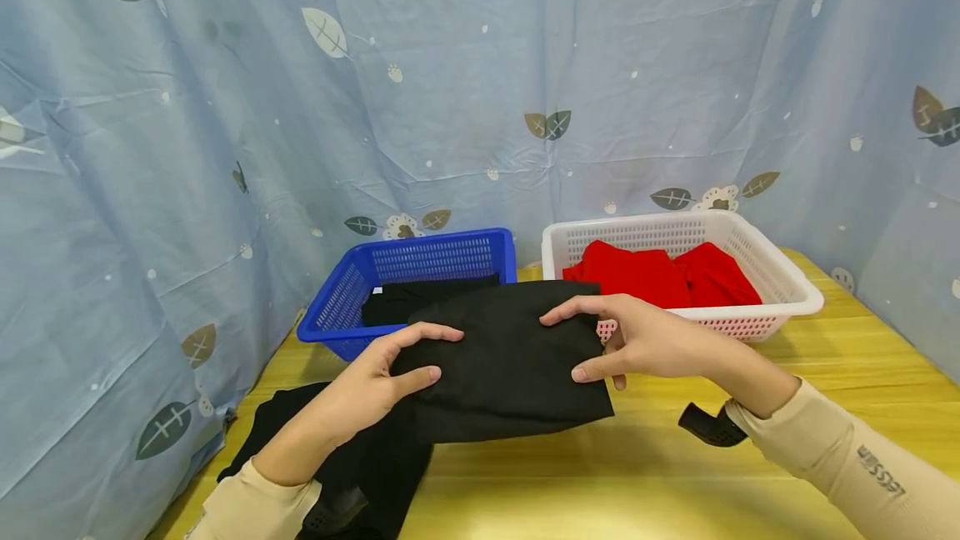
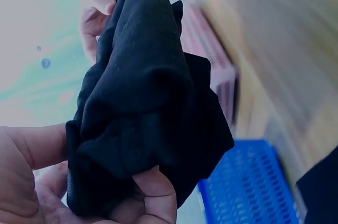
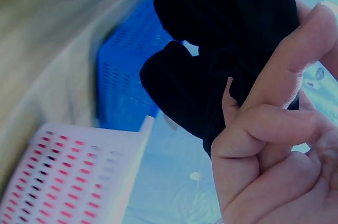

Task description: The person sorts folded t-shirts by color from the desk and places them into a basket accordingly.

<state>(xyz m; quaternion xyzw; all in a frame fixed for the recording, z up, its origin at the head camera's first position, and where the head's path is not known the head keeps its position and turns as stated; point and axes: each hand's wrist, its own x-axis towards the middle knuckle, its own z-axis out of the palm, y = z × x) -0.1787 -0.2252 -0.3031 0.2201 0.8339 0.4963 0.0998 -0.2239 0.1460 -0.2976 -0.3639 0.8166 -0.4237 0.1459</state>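
Observation:
A folded black garment (image 1: 510,373) is held up between both hands, in front of the baskets. My left hand (image 1: 360,386) grips its left end, thumb on the near face; in the left wrist view fingers (image 2: 157,195) curl round its lower edge. At the right end my right hand (image 1: 652,338) pinches the cloth between thumb and fingers, and the right wrist view shows curled fingers (image 3: 237,166) against its folds. Several layers of the black cloth (image 2: 148,81) hang loosely in the left wrist view. Beneath the left forearm, more black fabric (image 1: 382,473) lies spread on the table.
Behind the held garment stands a blue basket (image 1: 504,252) with black cloth (image 1: 390,300) inside. To its right, a white basket (image 1: 798,294) contains red cloth (image 1: 637,273). Both stand on a yellow wood-grain table (image 1: 750,482). A blue leaf-patterned curtain (image 1: 465,65) hangs behind.

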